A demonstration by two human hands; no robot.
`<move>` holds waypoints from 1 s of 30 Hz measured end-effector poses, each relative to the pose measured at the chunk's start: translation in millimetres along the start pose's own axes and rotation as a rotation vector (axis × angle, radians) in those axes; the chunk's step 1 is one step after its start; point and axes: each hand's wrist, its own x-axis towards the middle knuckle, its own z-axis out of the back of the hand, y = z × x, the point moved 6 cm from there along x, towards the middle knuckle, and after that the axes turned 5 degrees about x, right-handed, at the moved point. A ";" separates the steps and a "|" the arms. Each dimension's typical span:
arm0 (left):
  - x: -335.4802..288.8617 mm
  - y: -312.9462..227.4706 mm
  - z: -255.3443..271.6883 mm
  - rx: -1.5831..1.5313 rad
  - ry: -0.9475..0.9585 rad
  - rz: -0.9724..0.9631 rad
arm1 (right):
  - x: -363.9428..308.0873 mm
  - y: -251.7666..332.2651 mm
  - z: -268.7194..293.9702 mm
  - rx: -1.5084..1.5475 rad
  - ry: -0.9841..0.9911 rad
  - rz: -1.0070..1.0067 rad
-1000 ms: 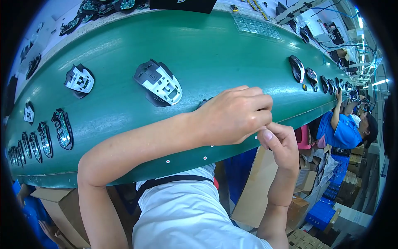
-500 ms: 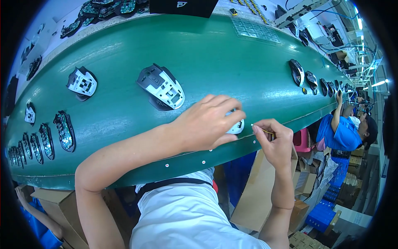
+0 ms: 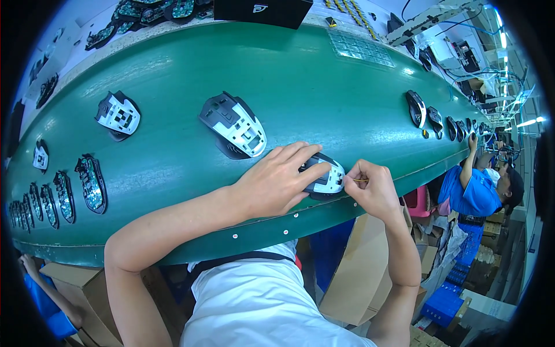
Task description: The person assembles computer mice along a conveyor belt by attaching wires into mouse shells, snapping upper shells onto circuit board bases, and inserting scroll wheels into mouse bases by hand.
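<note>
My left hand (image 3: 276, 180) holds a black and white computer mouse shell (image 3: 334, 180) down on the green belt, fingers curled over its dark end. At the shell's white end my right hand (image 3: 374, 189) is closed in a pinch on a thin yellow and dark wire (image 3: 362, 180). The wire's tip lies at or very near the shell; my fingertips hide whether it touches. Just beyond my left hand sits another mouse shell (image 3: 245, 134) with its white cut-out face up.
More mouse shells (image 3: 119, 115) and circuit-board halves (image 3: 91, 185) lie on the belt (image 3: 324, 98) at left. Assembled-looking mice (image 3: 416, 109) line its right. A black box (image 3: 263, 13) stands at the far edge. Cardboard boxes (image 3: 352, 277) are below; a co-worker (image 3: 474, 185) reaches in at right.
My left hand has moved slightly nearer and settled round the mouse shell, more of which now shows. My right hand has brought the wire left to the shell's white end.
</note>
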 end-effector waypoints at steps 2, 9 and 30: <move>-0.1 0.6 0.6 -0.008 0.004 -0.003 | 3.3 -1.2 -2.1 -0.020 0.022 -0.003; -1.9 0.5 -1.4 -0.006 0.005 -0.016 | 12.0 -9.0 -6.9 -0.033 0.111 -0.106; -7.2 3.7 -3.3 -0.076 -0.101 -0.037 | 13.8 -3.9 -4.6 0.136 0.366 -0.291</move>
